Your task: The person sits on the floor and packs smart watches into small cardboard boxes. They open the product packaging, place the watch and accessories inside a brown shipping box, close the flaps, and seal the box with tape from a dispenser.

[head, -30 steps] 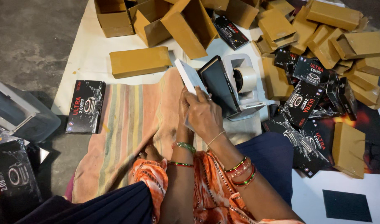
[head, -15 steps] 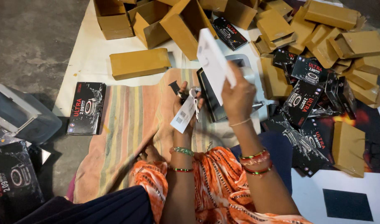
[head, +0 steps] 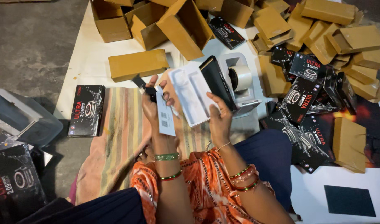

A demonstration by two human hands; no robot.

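White tray point(head: 191, 96) was held above the striped cloth point(head: 115, 137), long axis running upper-left to lower-right, open face up. Right hand point(head: 220, 120) gripped tray & black box point(head: 217, 81). Left hand point(head: 153, 103) pinched white leaflet point(head: 165, 117) & small black item. Tan cartons point(head: 137, 64) lay beyond; black printed boxes at R.

Light is dim and warm, brightest on the white sheet point(head: 80, 62) and fading to deep shadow left of it and toward the lower corners. An orange-red glare glows far right of it. Focus is sharp centrally, softer at edges.
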